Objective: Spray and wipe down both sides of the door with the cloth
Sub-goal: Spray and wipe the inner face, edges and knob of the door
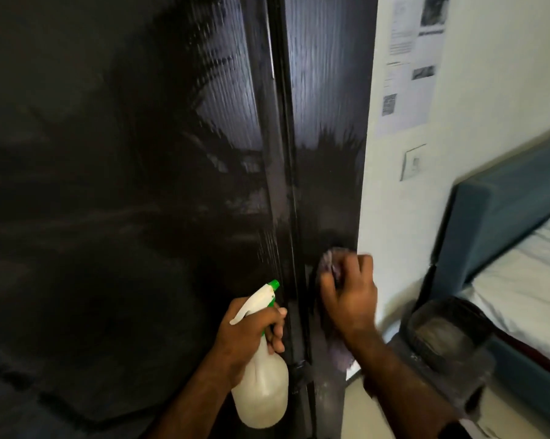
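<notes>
Right hand point(349, 299) fingers point(360, 263) curled over the purple cloth point(329, 264), pressing it to the dark door point(324, 122) low near the wall edge; left hand point(248, 327) grips the spray bottle point(262, 384) just beside, nozzle toward the door.

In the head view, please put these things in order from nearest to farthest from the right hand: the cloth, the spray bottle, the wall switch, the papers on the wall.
From the right hand:
1. cloth, held under its fingers against the door
2. spray bottle, lower left, in the left hand
3. wall switch, above right
4. papers, high on the wall
</notes>
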A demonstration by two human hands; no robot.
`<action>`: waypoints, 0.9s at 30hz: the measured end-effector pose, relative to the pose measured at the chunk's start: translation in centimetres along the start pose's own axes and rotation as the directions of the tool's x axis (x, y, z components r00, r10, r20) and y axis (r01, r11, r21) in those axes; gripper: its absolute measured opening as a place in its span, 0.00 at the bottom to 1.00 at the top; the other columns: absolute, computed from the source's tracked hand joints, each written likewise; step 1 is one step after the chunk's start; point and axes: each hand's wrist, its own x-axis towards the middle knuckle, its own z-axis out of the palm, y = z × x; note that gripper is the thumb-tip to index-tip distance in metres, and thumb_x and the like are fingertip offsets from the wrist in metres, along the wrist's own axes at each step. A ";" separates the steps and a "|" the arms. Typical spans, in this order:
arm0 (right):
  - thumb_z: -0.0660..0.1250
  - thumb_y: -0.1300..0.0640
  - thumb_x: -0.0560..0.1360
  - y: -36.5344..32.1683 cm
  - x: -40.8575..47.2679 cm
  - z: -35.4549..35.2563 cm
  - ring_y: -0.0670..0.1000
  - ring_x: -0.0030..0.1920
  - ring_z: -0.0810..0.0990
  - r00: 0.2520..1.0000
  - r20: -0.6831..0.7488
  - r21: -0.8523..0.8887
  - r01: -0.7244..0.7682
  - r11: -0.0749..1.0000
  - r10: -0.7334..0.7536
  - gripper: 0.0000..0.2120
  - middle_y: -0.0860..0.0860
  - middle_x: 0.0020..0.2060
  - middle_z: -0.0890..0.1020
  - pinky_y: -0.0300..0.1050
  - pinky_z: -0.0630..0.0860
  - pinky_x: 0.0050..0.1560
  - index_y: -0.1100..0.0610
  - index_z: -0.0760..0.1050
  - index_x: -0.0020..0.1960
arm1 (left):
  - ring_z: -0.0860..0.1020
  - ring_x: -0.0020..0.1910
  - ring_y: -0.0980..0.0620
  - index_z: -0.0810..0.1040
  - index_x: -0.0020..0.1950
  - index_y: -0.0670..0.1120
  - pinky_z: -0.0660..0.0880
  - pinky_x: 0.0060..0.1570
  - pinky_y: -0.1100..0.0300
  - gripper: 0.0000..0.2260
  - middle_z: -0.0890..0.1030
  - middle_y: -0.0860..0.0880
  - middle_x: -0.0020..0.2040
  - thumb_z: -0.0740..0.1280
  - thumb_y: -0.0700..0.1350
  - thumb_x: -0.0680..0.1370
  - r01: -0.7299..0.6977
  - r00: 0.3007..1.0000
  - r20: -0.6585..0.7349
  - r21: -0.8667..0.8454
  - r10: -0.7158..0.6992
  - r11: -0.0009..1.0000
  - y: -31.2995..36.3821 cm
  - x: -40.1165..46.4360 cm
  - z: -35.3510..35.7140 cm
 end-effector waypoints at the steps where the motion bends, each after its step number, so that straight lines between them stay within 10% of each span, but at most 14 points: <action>1: 0.71 0.52 0.79 -3.0 1.3 -1.5 0.57 0.49 0.80 0.991 -0.092 -0.011 0.101 0.995 -0.102 0.16 0.53 0.56 0.73 0.47 0.78 0.45 0.51 0.76 0.65 | 0.77 0.27 0.45 0.82 0.41 0.40 0.75 0.32 0.53 0.06 0.78 0.38 0.33 0.71 0.34 0.78 -0.002 1.000 0.023 0.008 0.002 1.000 0.2 -1.3 -0.3; 6: 0.71 0.56 0.80 -12.3 5.7 -5.6 0.64 0.62 0.78 0.875 -0.227 -0.202 0.387 0.900 -0.427 0.19 0.63 0.63 0.76 0.56 0.77 0.63 0.57 0.81 0.70 | 0.77 0.28 0.43 0.81 0.46 0.40 0.76 0.32 0.53 0.04 0.79 0.38 0.34 0.72 0.32 0.78 -0.030 0.999 0.012 -0.038 0.031 0.999 0.6 -6.7 -1.3; 12: 0.72 0.53 0.79 -3.5 -6.4 -6.2 0.70 0.60 0.80 0.777 0.180 -0.369 0.622 0.691 -0.603 0.27 0.62 0.67 0.73 0.69 0.69 0.64 0.52 0.73 0.77 | 0.74 0.27 0.42 0.80 0.44 0.35 0.74 0.33 0.52 0.03 0.78 0.35 0.34 0.71 0.33 0.78 -0.049 0.997 -0.060 -0.105 0.043 0.993 1.2 -10.9 -3.6; 18: 0.70 0.52 0.80 -17.1 7.2 -9.3 0.62 0.61 0.73 0.771 -0.210 -0.404 0.492 0.771 -0.601 0.21 0.62 0.63 0.78 0.59 0.66 0.59 0.54 0.80 0.72 | 0.76 0.28 0.42 0.83 0.37 0.41 0.75 0.34 0.52 0.06 0.79 0.37 0.34 0.75 0.39 0.74 -0.084 0.992 -0.100 -0.093 0.075 0.992 1.3 -12.8 -3.4; 24: 0.72 0.56 0.79 -7.0 -4.6 -7.0 0.66 0.52 0.79 0.818 0.071 -0.343 0.558 0.756 -0.571 0.24 0.62 0.58 0.79 0.60 0.69 0.54 0.55 0.77 0.75 | 0.75 0.28 0.41 0.80 0.43 0.34 0.75 0.33 0.52 0.13 0.78 0.34 0.36 0.75 0.44 0.68 -0.055 0.991 -0.131 -0.163 0.034 0.985 0.1 -15.1 -3.4; 27: 0.71 0.55 0.82 -10.6 1.5 -7.9 0.63 0.53 0.76 0.827 -0.080 -0.337 0.503 0.796 -0.557 0.19 0.62 0.56 0.79 0.57 0.67 0.54 0.55 0.81 0.72 | 0.75 0.28 0.41 0.80 0.44 0.34 0.75 0.33 0.51 0.14 0.78 0.34 0.36 0.76 0.43 0.69 -0.081 0.987 -0.148 -0.126 0.062 0.989 0.2 -14.9 -3.1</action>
